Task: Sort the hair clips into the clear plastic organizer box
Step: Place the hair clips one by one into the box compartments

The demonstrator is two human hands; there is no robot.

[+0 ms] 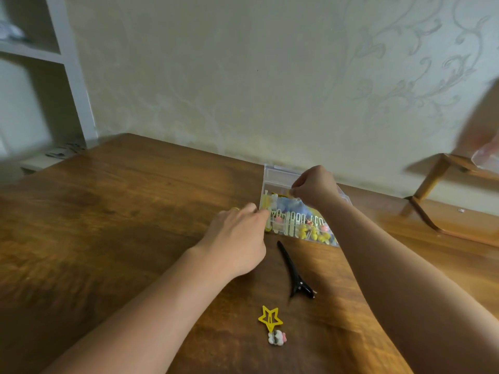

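Note:
The clear plastic organizer box [280, 176] stands open on the wooden table near the wall, with several yellow, blue and pink hair clips inside. My right hand [316, 186] hovers over the box's middle, its fingers pinched on a small yellow clip [291, 192]. My left hand [237, 238] rests at the box's near left corner, fingertips touching its edge. On the table in front of the box lie a long black clip [294, 271], a yellow star clip [270, 317] and a small white and pink clip [277, 337].
The wooden table [121, 225] meets a pale patterned wall behind the box. A wooden stand [432, 190] sits at the right, with a blurred pinkish object above it. White shelves [62, 58] are at the far left.

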